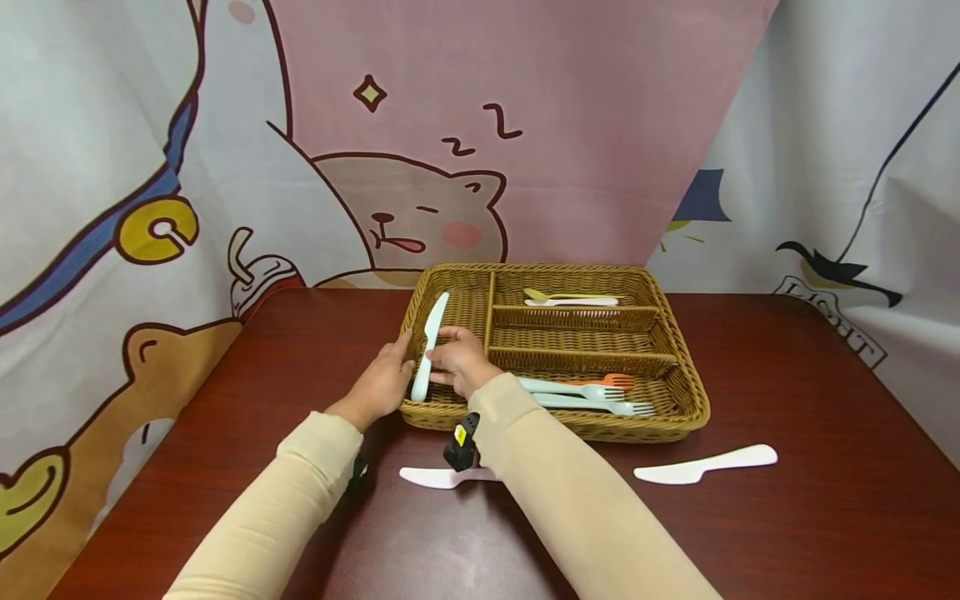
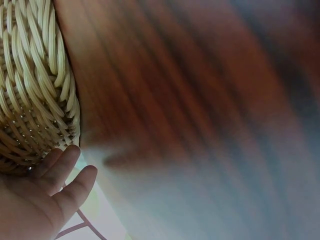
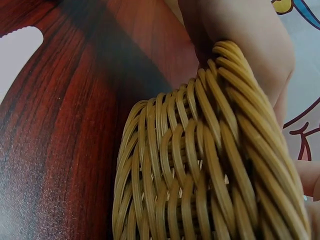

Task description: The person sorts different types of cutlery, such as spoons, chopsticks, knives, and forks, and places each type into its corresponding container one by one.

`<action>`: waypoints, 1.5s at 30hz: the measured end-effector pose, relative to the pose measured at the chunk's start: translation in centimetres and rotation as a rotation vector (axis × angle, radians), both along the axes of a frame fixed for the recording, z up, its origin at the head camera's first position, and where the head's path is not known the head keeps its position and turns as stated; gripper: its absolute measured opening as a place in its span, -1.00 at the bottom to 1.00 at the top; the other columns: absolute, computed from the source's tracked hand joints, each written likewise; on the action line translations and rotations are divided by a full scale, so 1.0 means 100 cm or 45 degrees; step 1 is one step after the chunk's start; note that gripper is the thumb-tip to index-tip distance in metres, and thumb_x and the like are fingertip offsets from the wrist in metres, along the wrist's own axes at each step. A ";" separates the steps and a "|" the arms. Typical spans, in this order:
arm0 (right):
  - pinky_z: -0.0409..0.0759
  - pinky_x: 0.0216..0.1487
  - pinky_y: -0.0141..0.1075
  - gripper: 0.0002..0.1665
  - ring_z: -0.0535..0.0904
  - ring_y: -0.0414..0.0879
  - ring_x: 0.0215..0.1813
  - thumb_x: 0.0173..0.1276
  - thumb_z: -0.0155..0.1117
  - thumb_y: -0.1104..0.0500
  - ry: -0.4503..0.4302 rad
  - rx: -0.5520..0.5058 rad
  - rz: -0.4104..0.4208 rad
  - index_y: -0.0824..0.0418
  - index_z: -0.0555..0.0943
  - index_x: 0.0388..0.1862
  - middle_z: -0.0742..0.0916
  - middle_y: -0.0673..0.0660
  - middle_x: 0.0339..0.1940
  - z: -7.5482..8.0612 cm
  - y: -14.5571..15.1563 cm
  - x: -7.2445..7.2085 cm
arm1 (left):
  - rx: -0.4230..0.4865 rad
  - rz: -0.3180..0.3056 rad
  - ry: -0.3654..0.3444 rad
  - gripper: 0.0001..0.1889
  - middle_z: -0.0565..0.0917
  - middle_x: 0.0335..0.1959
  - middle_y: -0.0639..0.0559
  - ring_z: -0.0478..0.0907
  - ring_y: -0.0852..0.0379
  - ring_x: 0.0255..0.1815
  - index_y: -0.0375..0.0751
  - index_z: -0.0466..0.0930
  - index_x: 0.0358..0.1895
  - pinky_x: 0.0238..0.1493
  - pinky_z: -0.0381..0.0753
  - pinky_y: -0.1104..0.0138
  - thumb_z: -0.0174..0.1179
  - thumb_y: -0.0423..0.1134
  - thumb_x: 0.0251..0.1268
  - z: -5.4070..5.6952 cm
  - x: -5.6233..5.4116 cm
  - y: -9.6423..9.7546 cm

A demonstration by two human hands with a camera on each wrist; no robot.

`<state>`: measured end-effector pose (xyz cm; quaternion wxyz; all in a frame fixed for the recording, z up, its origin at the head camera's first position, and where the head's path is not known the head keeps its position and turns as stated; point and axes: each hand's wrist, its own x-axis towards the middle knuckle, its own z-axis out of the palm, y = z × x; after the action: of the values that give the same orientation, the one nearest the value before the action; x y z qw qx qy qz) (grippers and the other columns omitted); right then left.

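A pale plastic knife (image 1: 431,337) slants in the left compartment of the wicker basket (image 1: 555,429), blade toward the back. My right hand (image 1: 461,358) reaches over the front rim and pinches this knife at its handle; in the right wrist view the wicker hides most of the fingers. Outside the left wall lies my left hand (image 1: 381,379), its fingers fairly straight and resting against the basket's side. The left wrist view shows these fingers (image 2: 65,167) at the weave with nothing held.
Pale forks (image 1: 592,390) and an orange fork (image 1: 618,381) lie in the front compartment. At the back are a yellow utensil (image 1: 562,296) and a white one (image 1: 577,302). Two white knives rest on the table: one (image 1: 431,477) partly under my right sleeve, another (image 1: 705,465) at right.
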<state>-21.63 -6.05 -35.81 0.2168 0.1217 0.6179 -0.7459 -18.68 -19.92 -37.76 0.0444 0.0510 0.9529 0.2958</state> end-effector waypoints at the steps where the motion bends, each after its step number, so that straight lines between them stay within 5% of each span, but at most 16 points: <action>1: 0.58 0.09 -0.02 -0.41 0.59 0.05 -0.08 0.31 0.16 0.49 0.001 -0.001 0.003 0.21 0.39 0.31 0.59 0.19 -0.19 -0.001 0.000 0.000 | 0.002 0.002 -0.002 -0.38 0.24 0.37 -0.42 0.24 -0.25 0.39 -0.32 -0.14 0.54 0.38 0.20 -0.04 -0.17 -0.30 0.53 0.000 0.000 0.000; 11: 0.58 0.08 -0.01 -0.38 0.57 0.12 0.05 0.31 0.09 0.52 0.010 0.040 0.037 0.24 0.36 0.34 0.58 0.28 -0.07 -0.003 -0.002 0.001 | -0.005 -0.009 -0.016 -0.39 0.21 0.39 -0.41 0.21 -0.25 0.40 -0.30 -0.16 0.55 0.38 0.19 -0.05 -0.19 -0.29 0.54 -0.001 -0.001 0.000; 19: 0.56 0.11 -0.01 -0.35 0.48 0.21 0.24 0.30 0.08 0.54 0.004 0.060 0.066 0.27 0.33 0.37 0.50 0.40 0.22 -0.003 -0.002 0.002 | 0.001 -0.003 -0.042 -0.38 0.19 0.41 -0.39 0.19 -0.25 0.42 -0.25 -0.18 0.56 0.38 0.19 -0.06 -0.20 -0.27 0.55 0.000 0.000 -0.001; 26: 0.59 0.08 -0.03 -0.34 0.56 0.14 0.08 0.29 0.07 0.56 -0.001 0.056 0.071 0.29 0.33 0.37 0.56 0.37 0.05 -0.005 -0.002 0.002 | -0.002 -0.012 -0.004 -0.38 0.23 0.37 -0.41 0.22 -0.26 0.39 -0.30 -0.14 0.54 0.37 0.20 -0.05 -0.17 -0.29 0.54 0.000 0.000 -0.001; 45: 0.57 0.12 -0.08 -0.45 0.54 0.12 0.20 0.41 0.08 0.42 0.034 -0.007 0.152 0.26 0.37 0.38 0.58 0.34 0.19 0.006 0.007 0.007 | -0.015 -0.017 0.010 -0.38 0.24 0.36 -0.44 0.23 -0.27 0.39 -0.34 -0.13 0.54 0.39 0.19 -0.05 -0.18 -0.28 0.53 0.000 0.001 -0.001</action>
<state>-20.94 -5.37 -35.19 0.2531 0.0739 0.6248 -0.7349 -18.62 -20.02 -37.76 0.0429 0.0582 0.9544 0.2898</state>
